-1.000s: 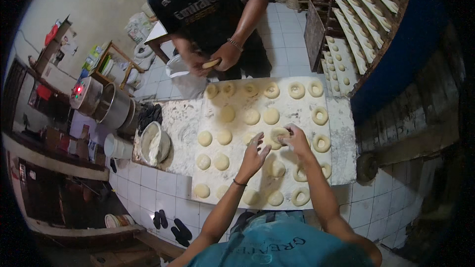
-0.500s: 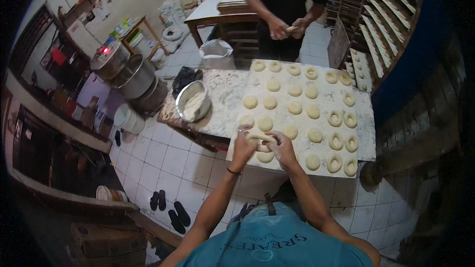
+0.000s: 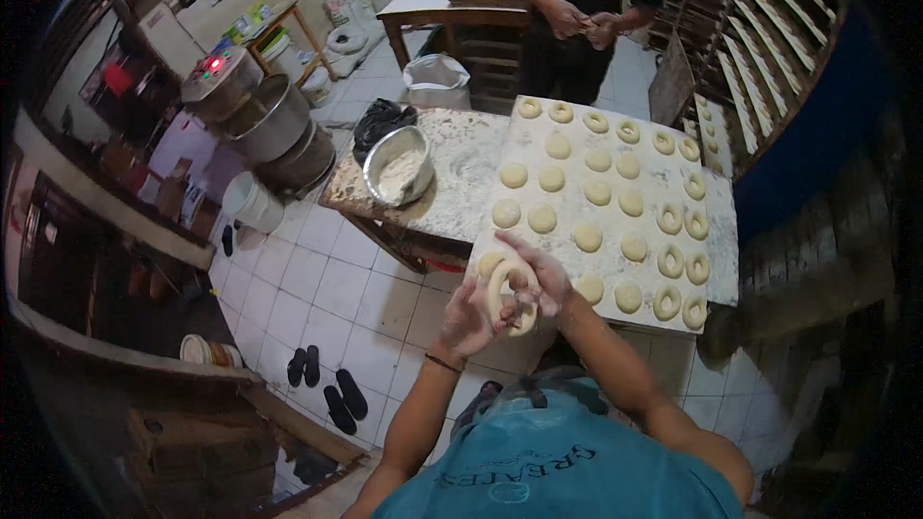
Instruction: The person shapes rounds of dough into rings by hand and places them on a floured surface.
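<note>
A pale ring of dough [image 3: 495,290] hangs tilted between my hands above the near left corner of the floured board [image 3: 562,259]. My left hand [image 3: 468,319] holds its lower left side, with fingertips curled into the hole. On the opposite side, my right hand [image 3: 540,277] grips the ring with its fingers reaching through the middle. Flour whitens both hands. Behind the ring, a round dough piece [image 3: 489,262] is partly hidden. Flat dough rounds [image 3: 587,236] lie in the middle of the board, and shaped dough rings [image 3: 670,260] line its far and right edges.
A metal bowl of flour [image 3: 398,166] and a black plastic bag [image 3: 385,125] sit on the floury table [image 3: 461,154] at left. Across the board, a person's hands [image 3: 585,27] hold something small. Tray racks [image 3: 769,48] stand far right; a steel mixer [image 3: 260,115] stands left.
My hands have drawn the dough ring nearer to me and turned it from lying flat to a steep tilt. Its hole now shows wider, with fingers through it. The whole view has shifted slightly.
</note>
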`<state>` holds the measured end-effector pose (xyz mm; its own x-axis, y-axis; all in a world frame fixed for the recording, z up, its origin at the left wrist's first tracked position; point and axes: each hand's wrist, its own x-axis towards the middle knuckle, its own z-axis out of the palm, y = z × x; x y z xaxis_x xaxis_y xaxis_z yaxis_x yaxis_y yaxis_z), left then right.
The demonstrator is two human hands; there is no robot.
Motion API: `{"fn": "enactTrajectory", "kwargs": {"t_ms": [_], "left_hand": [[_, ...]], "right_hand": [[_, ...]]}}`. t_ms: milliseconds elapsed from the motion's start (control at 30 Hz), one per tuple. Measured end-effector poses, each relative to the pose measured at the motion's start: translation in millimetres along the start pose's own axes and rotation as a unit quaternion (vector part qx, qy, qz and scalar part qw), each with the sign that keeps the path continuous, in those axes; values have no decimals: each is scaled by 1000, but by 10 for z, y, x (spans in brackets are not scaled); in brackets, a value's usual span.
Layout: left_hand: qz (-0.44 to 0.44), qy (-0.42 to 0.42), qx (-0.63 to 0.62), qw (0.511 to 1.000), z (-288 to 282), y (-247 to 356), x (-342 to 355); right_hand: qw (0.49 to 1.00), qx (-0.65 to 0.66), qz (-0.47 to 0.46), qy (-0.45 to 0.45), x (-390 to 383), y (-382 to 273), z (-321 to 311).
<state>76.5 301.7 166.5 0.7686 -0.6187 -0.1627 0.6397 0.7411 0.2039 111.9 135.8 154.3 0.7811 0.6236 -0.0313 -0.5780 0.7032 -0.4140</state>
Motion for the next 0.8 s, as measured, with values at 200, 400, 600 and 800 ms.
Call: {"fn": "enactTrajectory", "kwargs": {"t_ms": [200, 400, 600, 800], "left_hand": [[-111, -14, 41, 993, -49, -159, 515], [-96, 86, 74, 989, 458, -456, 1973], [-84, 158, 51, 983, 300, -1720, 3044], [-470, -8, 79, 879, -210, -1688, 3607]], "right_hand": [[990, 83, -113, 27, -549, -637, -323], [954, 63, -213, 203, -1072, -921, -634], [796, 173, -408, 413, -1274, -1605, -1355], [919, 56, -140, 364, -1665, -2144, -1805]]}}
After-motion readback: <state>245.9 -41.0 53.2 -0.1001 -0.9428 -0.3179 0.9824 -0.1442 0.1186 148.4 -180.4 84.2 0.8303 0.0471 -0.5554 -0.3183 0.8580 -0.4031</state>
